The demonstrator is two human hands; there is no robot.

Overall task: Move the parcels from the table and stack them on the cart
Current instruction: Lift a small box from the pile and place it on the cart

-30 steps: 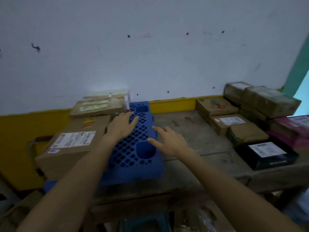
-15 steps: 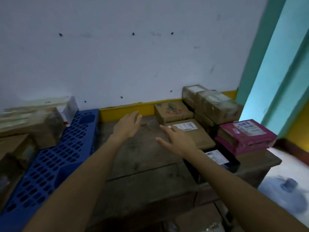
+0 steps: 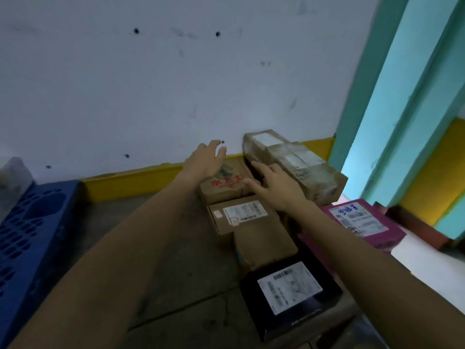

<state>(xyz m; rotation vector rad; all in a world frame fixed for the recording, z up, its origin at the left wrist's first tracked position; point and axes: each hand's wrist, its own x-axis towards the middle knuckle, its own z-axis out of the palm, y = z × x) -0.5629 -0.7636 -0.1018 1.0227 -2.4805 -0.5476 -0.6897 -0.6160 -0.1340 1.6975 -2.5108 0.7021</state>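
Several parcels sit at the right end of the worn table (image 3: 176, 248). A brown box with red print (image 3: 227, 187) lies at the back. In front of it are a labelled brown box (image 3: 241, 215), a plain brown box (image 3: 264, 245) and a black box with a white label (image 3: 289, 290). Two taped boxes (image 3: 299, 162) are stacked against the wall. A magenta box (image 3: 362, 222) lies at the right edge. My left hand (image 3: 206, 159) hovers open above the red-print box. My right hand (image 3: 276, 182) is open between that box and the taped stack. The blue cart deck (image 3: 27, 227) is at the left.
A white wall with a yellow skirting stripe (image 3: 130, 180) runs behind the table. A turquoise door frame (image 3: 402, 96) stands at the right, with pale floor (image 3: 432, 260) below it. A wrapped parcel (image 3: 12, 177) rests on the cart's far end.
My view has swung right, away from the cart. Both open hands have moved from over the blue deck across the table to the parcels at the back right.
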